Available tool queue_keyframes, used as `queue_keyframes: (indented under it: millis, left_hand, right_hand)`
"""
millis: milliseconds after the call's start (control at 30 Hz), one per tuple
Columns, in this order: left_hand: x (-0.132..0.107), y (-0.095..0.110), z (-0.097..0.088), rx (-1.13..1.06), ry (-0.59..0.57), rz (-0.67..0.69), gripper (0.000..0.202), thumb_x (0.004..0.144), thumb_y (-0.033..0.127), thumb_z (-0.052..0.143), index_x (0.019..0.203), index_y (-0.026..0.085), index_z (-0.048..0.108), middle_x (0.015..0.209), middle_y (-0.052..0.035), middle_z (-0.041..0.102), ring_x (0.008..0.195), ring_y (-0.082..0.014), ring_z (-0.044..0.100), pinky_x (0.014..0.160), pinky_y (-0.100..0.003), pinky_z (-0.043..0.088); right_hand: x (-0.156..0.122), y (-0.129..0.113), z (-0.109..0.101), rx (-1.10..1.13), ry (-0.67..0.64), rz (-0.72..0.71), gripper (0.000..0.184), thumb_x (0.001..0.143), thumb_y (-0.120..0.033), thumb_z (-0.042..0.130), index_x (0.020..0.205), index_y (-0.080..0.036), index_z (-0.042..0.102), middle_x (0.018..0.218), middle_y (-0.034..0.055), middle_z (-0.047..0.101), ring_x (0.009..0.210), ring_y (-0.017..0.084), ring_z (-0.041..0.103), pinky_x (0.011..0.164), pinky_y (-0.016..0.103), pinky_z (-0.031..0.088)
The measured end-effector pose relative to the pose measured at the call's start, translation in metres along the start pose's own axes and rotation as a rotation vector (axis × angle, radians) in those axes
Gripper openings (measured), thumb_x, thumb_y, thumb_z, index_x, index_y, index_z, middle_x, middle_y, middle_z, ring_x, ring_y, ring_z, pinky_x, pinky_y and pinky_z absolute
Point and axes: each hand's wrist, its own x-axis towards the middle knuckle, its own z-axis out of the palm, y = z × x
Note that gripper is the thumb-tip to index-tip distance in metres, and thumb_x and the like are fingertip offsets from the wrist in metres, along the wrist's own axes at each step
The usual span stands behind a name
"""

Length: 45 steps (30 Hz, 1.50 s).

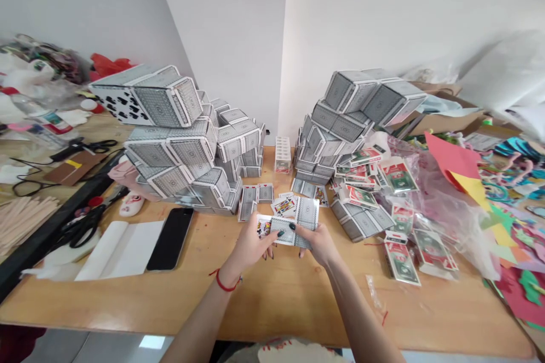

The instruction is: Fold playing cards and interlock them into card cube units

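My left hand (252, 245) and my right hand (317, 243) both grip a fan of playing cards (287, 232) just above the wooden table (276, 300). The fingers are pinched on the cards, whose grey patterned backs mostly face up, with one face card showing at the left. More loose cards (284, 204) lie on the table just beyond my hands. A red string is tied around my left wrist.
Tall stacks of grey card-built blocks stand at left (179, 142) and right (349, 108). A black phone (171, 238) and white paper (121, 249) lie at left, with scissors (87, 224) nearby. Card boxes (400, 261), a plastic bag and coloured paper scraps (515, 227) crowd the right.
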Motion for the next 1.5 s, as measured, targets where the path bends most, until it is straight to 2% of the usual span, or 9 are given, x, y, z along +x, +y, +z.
queue_keyframes:
  millis: [233, 400, 600, 700, 800, 900, 1033, 1300, 1500]
  left_hand:
    - [0.005, -0.008, 0.001, -0.097, 0.057, 0.087, 0.028, 0.07, 0.033, 0.06, 0.085, 0.017, 0.042, 0.066, 0.0015, 0.06, 0.051, -0.0128, 0.059, 0.044, -0.023, 0.046]
    - [0.007, -0.013, -0.01, 0.093, 0.187, 0.372, 0.008, 0.075, 0.023, 0.054, 0.075, 0.017, 0.049, 0.085, -0.0075, 0.065, 0.084, -0.0178, 0.061, 0.075, -0.033, 0.048]
    - [0.008, -0.005, -0.02, 0.286, 0.044, 0.614, 0.013, 0.074, 0.01, 0.049, 0.081, 0.019, 0.056, 0.109, -0.0095, 0.059, 0.104, -0.0201, 0.052, 0.089, -0.041, 0.04]
    - [0.006, -0.003, -0.026, 0.189, 0.004, 0.484, 0.039, 0.071, 0.007, 0.048, 0.108, 0.02, 0.052, 0.124, -0.0112, 0.047, 0.116, -0.022, 0.042, 0.097, -0.044, 0.032]
    - [0.002, -0.006, -0.03, -0.145, -0.132, 0.282, 0.065, 0.068, 0.01, 0.049, 0.129, 0.022, 0.031, 0.125, -0.0131, 0.046, 0.113, -0.0239, 0.045, 0.088, -0.04, 0.042]
    - [0.0, -0.009, -0.03, -0.381, -0.112, 0.035, 0.064, 0.071, 0.015, 0.048, 0.13, 0.024, 0.027, 0.114, -0.0102, 0.055, 0.097, -0.0221, 0.057, 0.076, -0.037, 0.05]
    - [0.002, -0.004, -0.026, -0.411, -0.012, -0.214, 0.051, 0.068, 0.019, 0.059, 0.118, 0.02, 0.044, 0.109, -0.0085, 0.059, 0.087, -0.0206, 0.061, 0.069, -0.035, 0.053]
    - [0.003, 0.008, -0.028, -0.413, -0.032, -0.265, 0.042, 0.061, 0.021, 0.068, 0.101, 0.015, 0.058, 0.101, -0.0093, 0.064, 0.086, -0.0231, 0.061, 0.067, -0.035, 0.054]
    - [0.005, 0.004, -0.021, -0.379, 0.005, -0.252, 0.04, 0.058, 0.02, 0.069, 0.098, 0.013, 0.062, 0.096, -0.0096, 0.066, 0.079, -0.022, 0.064, 0.06, -0.031, 0.055]
  right_hand:
    - [-0.003, 0.0, -0.005, 0.08, -0.101, -0.033, 0.039, 0.062, -0.036, 0.069, 0.093, -0.012, 0.065, 0.09, 0.0103, 0.066, 0.064, 0.02, 0.061, 0.042, 0.027, 0.051]
    - [-0.002, -0.017, -0.014, 0.418, -0.29, 0.016, 0.071, 0.066, -0.071, 0.04, 0.107, -0.016, 0.057, 0.124, 0.0143, 0.048, 0.106, 0.031, 0.05, 0.076, 0.047, 0.047]
    - [0.006, -0.01, -0.024, 0.271, -0.239, 0.224, 0.036, 0.069, -0.033, 0.063, 0.099, -0.013, 0.059, 0.087, 0.0101, 0.068, 0.072, 0.02, 0.064, 0.06, 0.029, 0.05]
    - [0.01, -0.004, -0.024, 0.191, -0.226, 0.131, 0.035, 0.065, -0.025, 0.067, 0.096, -0.013, 0.059, 0.08, 0.0065, 0.068, 0.065, 0.016, 0.063, 0.058, 0.024, 0.047]
    - [0.011, -0.003, -0.02, 0.12, -0.186, 0.037, 0.034, 0.064, -0.025, 0.068, 0.094, -0.014, 0.058, 0.083, 0.0048, 0.067, 0.068, 0.015, 0.061, 0.065, 0.025, 0.046]
    - [0.011, -0.003, -0.015, 0.034, -0.146, -0.051, 0.031, 0.063, -0.025, 0.069, 0.09, -0.015, 0.056, 0.081, 0.0032, 0.065, 0.07, 0.015, 0.06, 0.068, 0.026, 0.045]
    - [0.01, -0.001, -0.009, -0.008, -0.131, -0.105, 0.028, 0.064, -0.024, 0.068, 0.086, -0.017, 0.053, 0.079, 0.0003, 0.062, 0.072, 0.014, 0.057, 0.067, 0.025, 0.044]
    - [0.006, 0.003, -0.006, 0.053, -0.172, -0.113, 0.052, 0.067, -0.023, 0.065, 0.113, -0.03, 0.042, 0.088, -0.0009, 0.056, 0.075, 0.015, 0.055, 0.066, 0.028, 0.048]
    - [0.001, -0.001, -0.004, -0.149, -0.17, -0.124, 0.057, 0.072, -0.03, 0.058, 0.123, -0.032, 0.031, 0.106, 0.0039, 0.049, 0.081, 0.018, 0.054, 0.066, 0.036, 0.051]
